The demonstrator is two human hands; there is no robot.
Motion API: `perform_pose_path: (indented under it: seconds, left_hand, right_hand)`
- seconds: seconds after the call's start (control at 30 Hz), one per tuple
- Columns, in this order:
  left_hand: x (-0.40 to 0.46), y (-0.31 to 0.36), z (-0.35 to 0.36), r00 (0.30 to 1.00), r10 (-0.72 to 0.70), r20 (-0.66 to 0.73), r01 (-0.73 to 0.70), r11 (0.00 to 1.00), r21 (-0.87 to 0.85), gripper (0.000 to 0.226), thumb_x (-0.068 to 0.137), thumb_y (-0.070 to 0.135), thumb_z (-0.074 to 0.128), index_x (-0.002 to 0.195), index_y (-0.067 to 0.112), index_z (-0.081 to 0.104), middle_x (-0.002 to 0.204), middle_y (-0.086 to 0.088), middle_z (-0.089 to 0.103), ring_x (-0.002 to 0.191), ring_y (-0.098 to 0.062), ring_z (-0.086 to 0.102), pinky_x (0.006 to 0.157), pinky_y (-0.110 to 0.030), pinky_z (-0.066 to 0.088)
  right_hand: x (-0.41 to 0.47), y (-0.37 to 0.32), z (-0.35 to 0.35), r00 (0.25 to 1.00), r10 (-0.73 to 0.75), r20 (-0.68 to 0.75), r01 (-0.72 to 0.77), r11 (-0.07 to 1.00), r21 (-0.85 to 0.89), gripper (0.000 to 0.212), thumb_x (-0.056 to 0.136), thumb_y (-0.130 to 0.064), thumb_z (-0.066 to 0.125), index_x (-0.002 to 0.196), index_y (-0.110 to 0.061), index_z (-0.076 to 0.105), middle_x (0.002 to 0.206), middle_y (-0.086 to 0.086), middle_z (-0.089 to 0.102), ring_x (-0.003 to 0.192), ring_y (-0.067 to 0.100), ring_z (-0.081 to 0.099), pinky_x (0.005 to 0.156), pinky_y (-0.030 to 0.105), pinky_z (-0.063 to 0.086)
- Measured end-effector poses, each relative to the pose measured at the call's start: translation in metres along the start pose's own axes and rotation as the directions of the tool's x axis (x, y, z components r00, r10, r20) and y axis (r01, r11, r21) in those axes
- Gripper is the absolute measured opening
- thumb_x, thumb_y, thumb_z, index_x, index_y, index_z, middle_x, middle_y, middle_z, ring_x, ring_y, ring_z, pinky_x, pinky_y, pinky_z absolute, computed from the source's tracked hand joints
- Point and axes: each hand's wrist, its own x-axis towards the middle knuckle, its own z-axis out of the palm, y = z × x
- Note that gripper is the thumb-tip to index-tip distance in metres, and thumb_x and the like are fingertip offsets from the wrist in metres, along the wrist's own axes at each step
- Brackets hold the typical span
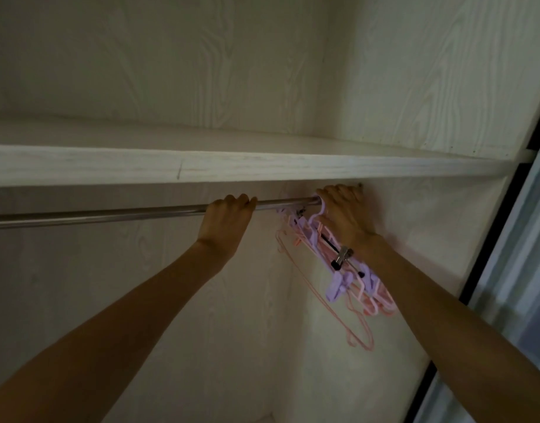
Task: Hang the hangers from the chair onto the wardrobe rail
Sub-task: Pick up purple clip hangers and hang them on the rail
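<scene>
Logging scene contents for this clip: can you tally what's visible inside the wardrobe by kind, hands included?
Hands: 2, left hand and right hand
Rails: 1, metal rail
Shelves: 1, white shelf
Hanger bunches: 1, pink and purple hangers, too tangled to count singly
Total: 5

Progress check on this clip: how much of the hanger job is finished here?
Mostly done: a bunch of pink and purple hangers hangs at the rail's right end. The right hand is at their hooks; the left hand grips the rail. The chair is out of view, so what remains is unknown.
</scene>
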Motion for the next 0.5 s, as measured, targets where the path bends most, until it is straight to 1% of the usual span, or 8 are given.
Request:
perform_pose_path:
  seconds: [0.07,0.1,0.17,0.2,0.27,0.3,0.4,0.5]
  left_hand:
    - [0.001,-0.001,0.002,1.000,-0.004,-0.016,0.004,1.000,-0.026,0.067,0.084,-0.003,0.055,0.144,0.014,0.030,0.127,-0.004,0.052,0.105,-0.021,0.057,0.078,-0.028,0.045]
    - [-0.002,-0.001,0.004,1.000,-0.006,-0.009,0.006,0.999,-0.045,0.068,0.084,-0.001,0.056,0.144,0.014,0.029,0.134,-0.004,0.048,0.115,-0.022,0.053,0.091,-0.032,0.044]
    - [-0.008,-0.002,0.011,0.998,-0.027,-0.050,0.024,0.998,-0.055,0.072,0.083,0.004,0.060,0.146,0.013,0.028,0.150,-0.005,0.035,0.135,-0.025,0.038,0.113,-0.040,0.029]
    - [-0.014,-0.002,0.013,0.993,-0.035,-0.110,0.025,0.996,-0.086,0.073,0.078,0.005,0.066,0.144,0.012,0.036,0.149,-0.006,0.038,0.136,-0.025,0.040,0.113,-0.042,0.029]
    - [-0.030,0.006,0.015,0.970,-0.039,-0.241,-0.014,0.977,-0.212,0.068,0.065,0.009,0.076,0.130,0.011,0.055,0.132,-0.007,0.058,0.119,-0.027,0.057,0.101,-0.041,0.044]
    - [-0.039,0.010,0.013,0.970,-0.054,-0.236,-0.017,0.958,-0.288,0.060,0.067,0.013,0.074,0.125,0.013,0.058,0.125,-0.006,0.063,0.112,-0.026,0.061,0.095,-0.039,0.047]
    - [-0.072,0.036,0.004,1.000,-0.016,-0.007,0.010,0.857,-0.515,0.038,0.088,0.025,0.053,0.126,0.023,0.055,0.120,0.003,0.064,0.102,-0.021,0.064,0.085,-0.032,0.049]
    - [-0.106,0.070,0.011,0.987,0.105,0.120,-0.012,0.798,-0.603,0.030,0.091,0.031,0.047,0.118,0.030,0.059,0.117,0.009,0.065,0.101,-0.017,0.065,0.084,-0.028,0.049]
  right_hand:
    - [-0.002,0.000,-0.004,0.999,-0.026,-0.043,0.027,1.000,0.013,0.060,0.054,-0.036,0.086,0.106,-0.012,0.068,0.094,0.005,0.069,0.085,0.026,0.065,0.084,0.034,0.025]
    - [-0.006,-0.002,-0.008,0.997,-0.038,-0.068,0.038,0.999,0.004,0.060,0.056,-0.036,0.085,0.107,-0.011,0.067,0.096,0.006,0.069,0.085,0.026,0.066,0.085,0.034,0.026]
    - [-0.013,-0.009,-0.015,0.987,-0.071,-0.143,0.075,0.997,0.023,0.051,0.064,-0.029,0.080,0.109,-0.010,0.066,0.102,0.006,0.069,0.089,0.026,0.066,0.088,0.035,0.031]
    - [-0.018,-0.014,-0.021,0.981,-0.090,-0.171,0.100,0.994,0.051,0.043,0.070,-0.026,0.073,0.110,-0.011,0.066,0.107,0.007,0.069,0.092,0.026,0.066,0.089,0.036,0.038]
    - [-0.040,-0.025,-0.040,0.976,-0.109,-0.188,0.132,0.984,0.118,0.029,0.079,-0.021,0.057,0.105,-0.013,0.066,0.111,0.007,0.068,0.096,0.027,0.065,0.082,0.033,0.050]
    - [-0.049,-0.030,-0.050,0.974,-0.128,-0.185,0.156,0.976,0.149,0.025,0.080,-0.020,0.054,0.100,-0.014,0.067,0.107,0.006,0.068,0.092,0.026,0.065,0.075,0.031,0.052]
    - [-0.106,-0.045,-0.078,0.993,-0.062,-0.102,0.082,0.974,0.211,0.021,0.080,-0.021,0.049,0.087,-0.020,0.069,0.091,-0.001,0.069,0.077,0.020,0.066,0.059,0.026,0.052]
    - [-0.181,-0.052,-0.094,0.991,0.079,0.104,-0.102,0.967,0.235,0.026,0.084,-0.029,0.042,0.087,-0.028,0.067,0.085,-0.009,0.069,0.065,0.013,0.067,0.050,0.023,0.048]
